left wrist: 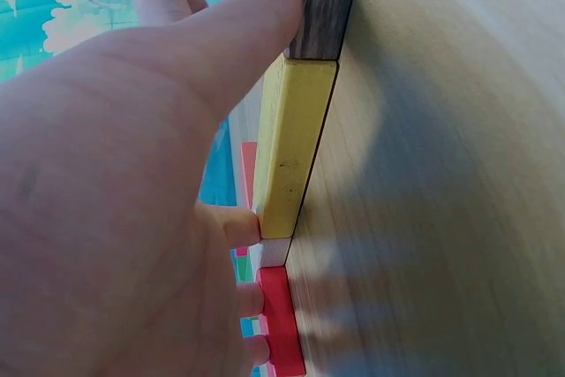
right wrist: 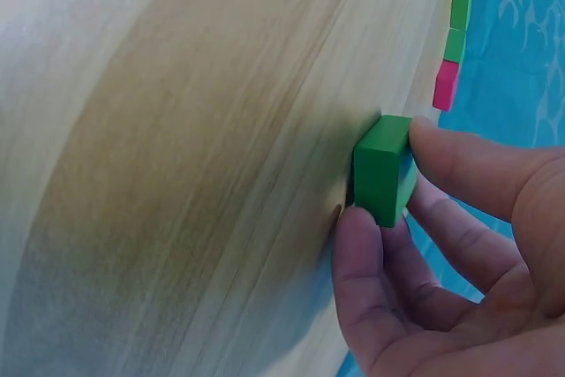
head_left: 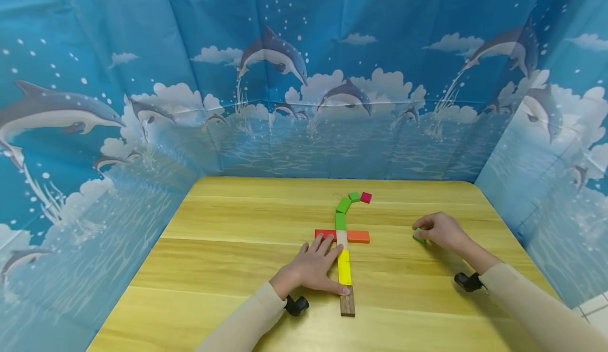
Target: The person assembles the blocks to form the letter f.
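A line of coloured wooden blocks lies on the table. From the near end it runs through a dark brown block (head_left: 348, 305), a yellow block (head_left: 344, 267) and a pale block (head_left: 342, 239). Green blocks (head_left: 340, 221) curve on to a small magenta block (head_left: 366, 197). A red block (head_left: 324, 234) and an orange block (head_left: 358, 237) stick out at either side of the pale one. My left hand (head_left: 311, 267) rests with spread fingers along the line, thumb on the brown block, fingertips at the red and pale ones. Apart to the right, my right hand (head_left: 444, 230) pinches a green block (right wrist: 381, 169) at the tabletop.
The wooden table (head_left: 228, 220) has rounded far corners. A blue curtain (head_left: 304, 146) printed with dolphins hangs behind it and along both sides. Each wrist carries a black camera, such as the left wrist camera (head_left: 297, 306). White floor tiles (head_left: 596, 307) show at the lower right.
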